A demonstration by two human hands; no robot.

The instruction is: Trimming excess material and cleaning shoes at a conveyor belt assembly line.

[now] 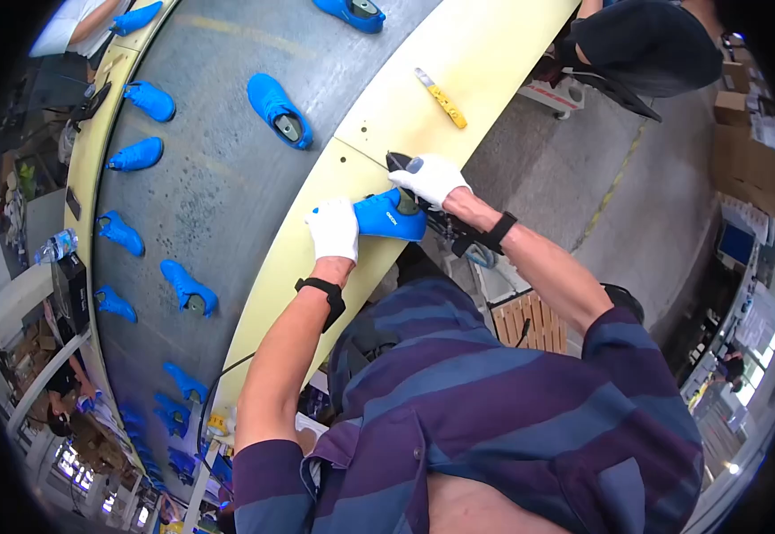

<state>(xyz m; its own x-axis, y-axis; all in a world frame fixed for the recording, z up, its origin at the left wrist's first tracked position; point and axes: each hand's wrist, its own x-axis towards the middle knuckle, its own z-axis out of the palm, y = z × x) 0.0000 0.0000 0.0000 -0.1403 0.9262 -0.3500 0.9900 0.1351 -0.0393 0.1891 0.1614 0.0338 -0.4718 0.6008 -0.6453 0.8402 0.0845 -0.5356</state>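
A blue shoe (387, 216) lies on its side on the pale yellow bench, with its dark greenish inner showing at the opening. My left hand (332, 230), in a white glove, is closed around the toe end of the shoe. Above the shoe's opening, my right hand (432, 180), also gloved in white, is closed around a dark handheld tool (395, 161). Only the tool's black end shows past the fingers, so its kind is unclear. Farther along the bench lies a yellow utility knife (442, 100), out of both hands.
Left of the bench (485, 53) runs a grey conveyor belt (218, 142) carrying several blue shoes, one nearby (279, 111). A person in dark clothes (645, 44) sits at the far right. Cardboard boxes (748, 165) are stacked by the right side; a wooden slatted piece (530, 325) stands below my right forearm.
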